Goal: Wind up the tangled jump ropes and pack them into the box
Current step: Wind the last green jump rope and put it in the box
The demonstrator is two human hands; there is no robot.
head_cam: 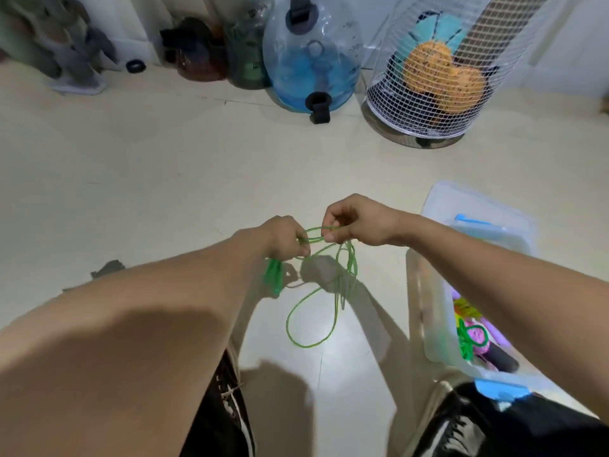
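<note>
- A pale, glossy floor (pixel 197 166) carries everything.
- A clear plastic box (pixel 431 311) sits on it at the right.
- A blue water jug (pixel 313 57), a white mesh basket (pixel 425 103), dark bottles (pixel 197 51) and a small black ring (pixel 135 66) stand along the far wall.

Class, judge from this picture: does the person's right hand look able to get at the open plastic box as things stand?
Probably yes. The plastic box sits open on the floor just below the right hand, with nothing between them. But that hand is pinching the green jump rope, also gripped by the left hand.
</note>
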